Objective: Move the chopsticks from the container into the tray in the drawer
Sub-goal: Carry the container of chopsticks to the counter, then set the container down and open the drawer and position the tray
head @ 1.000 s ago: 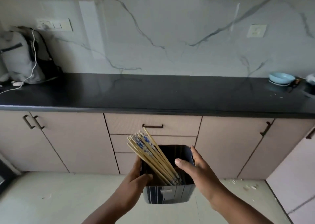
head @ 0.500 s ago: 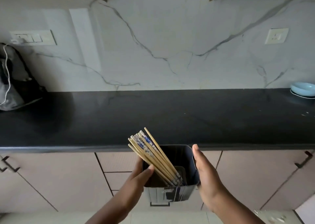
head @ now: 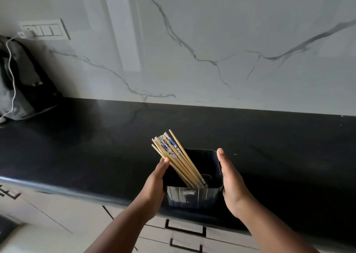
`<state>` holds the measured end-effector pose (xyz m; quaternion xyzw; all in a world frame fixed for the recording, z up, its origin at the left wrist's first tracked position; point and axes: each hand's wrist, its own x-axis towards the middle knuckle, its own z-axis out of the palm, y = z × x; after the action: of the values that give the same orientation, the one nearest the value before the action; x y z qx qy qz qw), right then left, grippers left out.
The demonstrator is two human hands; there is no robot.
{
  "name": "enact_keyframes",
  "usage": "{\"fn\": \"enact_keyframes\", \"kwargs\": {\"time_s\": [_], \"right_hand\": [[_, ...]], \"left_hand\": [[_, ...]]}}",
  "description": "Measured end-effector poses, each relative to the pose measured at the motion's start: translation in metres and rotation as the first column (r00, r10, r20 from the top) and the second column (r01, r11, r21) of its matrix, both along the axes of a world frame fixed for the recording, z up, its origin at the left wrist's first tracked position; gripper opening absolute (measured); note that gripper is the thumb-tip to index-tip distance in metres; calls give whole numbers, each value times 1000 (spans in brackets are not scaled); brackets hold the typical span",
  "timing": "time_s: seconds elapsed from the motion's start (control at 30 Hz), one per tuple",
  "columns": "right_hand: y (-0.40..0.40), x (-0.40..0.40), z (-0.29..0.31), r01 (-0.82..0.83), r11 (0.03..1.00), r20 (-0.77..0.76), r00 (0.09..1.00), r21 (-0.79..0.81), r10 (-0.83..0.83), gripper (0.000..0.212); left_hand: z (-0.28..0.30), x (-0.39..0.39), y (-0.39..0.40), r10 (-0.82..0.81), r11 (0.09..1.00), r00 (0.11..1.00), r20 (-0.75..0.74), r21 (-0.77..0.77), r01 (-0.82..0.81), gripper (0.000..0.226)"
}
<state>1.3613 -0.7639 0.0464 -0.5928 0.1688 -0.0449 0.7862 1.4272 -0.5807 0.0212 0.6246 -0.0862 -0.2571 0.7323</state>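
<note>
Dark blue ribbed plastic, square-mouthed: that is the container [head: 194,193] we see in the head view, carried between our two hands over the front edge of the glossy black stone countertop [head: 96,137]. Our left hand [head: 155,185] holds the container's left wall, fingers curled behind it and the thumb up at the rim, touching the bundle. Our right hand [head: 230,183] lies flat against the container's right wall, fingers straight and together, pressing rather than curling.

The pale wooden chopsticks [head: 177,158], some with blue-and-white patterned tops, stand inside the container between the hands. Their long axis is tilted: tips down near the container's front right, tops leaning up and to the left, past the left rim above our left thumb.

Below the countertop's edge, beige drawer fronts with dark bar handles [head: 185,228] sit shut beneath the container.
</note>
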Motion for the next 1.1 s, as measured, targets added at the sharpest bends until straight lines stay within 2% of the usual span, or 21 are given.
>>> {"fn": "enact_keyframes", "kwargs": {"time_s": [0.17,0.27,0.37,0.4,0.5,0.57,0.63,0.7,0.73,0.77,0.83,0.9,0.97,1.03,1.1], "right_hand": [[-18,52,-5,33,998,-19,999,-59,-34,107],[-24,77,-8,30,990,-19,999,-137,-33,113],[-29,92,-16,27,989,-42,999,-146,-34,104],[-31,93,-20,22,992,-64,997,-124,-30,99],[-35,86,-31,37,999,-65,997,2,-37,90],[-37,72,-34,113,991,-60,992,64,-110,77],[-35,52,-39,196,979,-55,980,57,-193,55],[-26,25,-48,291,947,-15,955,-139,-295,24],[-19,10,-54,325,899,35,944,-292,-329,11],[-11,-5,-59,345,831,113,937,-436,-330,17],[4,-37,-72,268,704,266,957,-658,-116,26],[22,-61,-81,136,475,266,939,-869,217,16],[37,-73,-101,-13,243,93,904,-970,416,13],[54,-73,-125,-155,89,-100,889,-984,447,18],[69,-63,-151,-308,19,-280,887,-951,367,33]], "left_hand": [[1,47,-25,74,997,996,45,30,-75,40],[2,73,-32,54,993,996,68,104,-61,32],[6,88,-36,16,988,991,131,150,-36,23],[7,89,-36,4,987,989,147,160,-28,26],[0,87,-28,7,980,979,205,195,-48,67],[-11,82,-13,12,956,967,255,279,-86,84],[-30,75,11,-105,853,908,407,506,-128,87],[-51,70,37,-353,615,788,505,760,-211,85],[-60,67,47,-453,486,741,496,834,-260,85],[-67,64,55,-524,373,713,466,878,-299,85],[-77,58,65,-589,236,696,411,911,-339,85],[-82,55,69,-603,213,691,399,915,-343,84],[-83,56,68,-605,230,679,415,908,-350,86],[-85,58,69,-609,247,668,429,902,-354,87],[-86,60,70,-619,252,658,429,902,-351,89]]}}
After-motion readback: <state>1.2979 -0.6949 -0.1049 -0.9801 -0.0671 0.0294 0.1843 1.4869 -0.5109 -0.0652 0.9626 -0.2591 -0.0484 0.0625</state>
